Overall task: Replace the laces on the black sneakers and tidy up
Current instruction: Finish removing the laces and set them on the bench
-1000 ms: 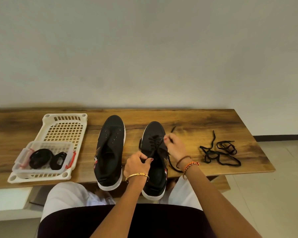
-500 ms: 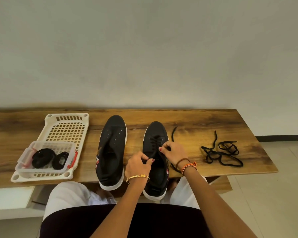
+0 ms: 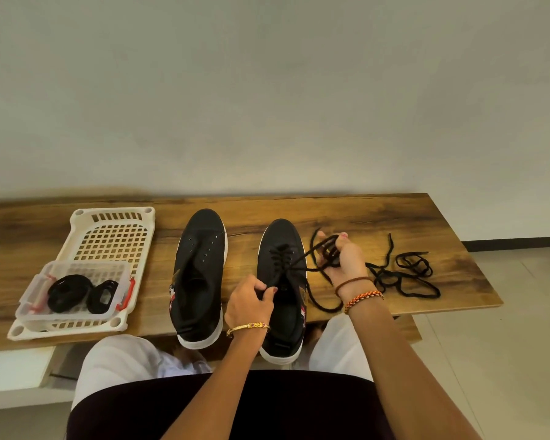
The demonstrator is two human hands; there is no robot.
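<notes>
Our left hand (image 3: 250, 301) pinches the tongue of the right sneaker (image 3: 283, 281) on the counter (image 3: 378, 217), and our right hand (image 3: 343, 260) fingers hold its black lace (image 3: 302, 257) pulled sideways. Left of our fingers sits the other sneaker (image 3: 200, 274) and a basket (image 3: 115, 242); a loose lace (image 3: 404, 274) lies right.

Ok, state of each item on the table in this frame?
Left sneaker: unlaced, eyelets empty.
Right sneaker: partly laced.
Lace: gathered in right hand.
Left hand: pinching lace at the tongue.
Loose lace: tangled on table.
Clear box: open, holding coiled laces.
Basket: under the box.
</notes>
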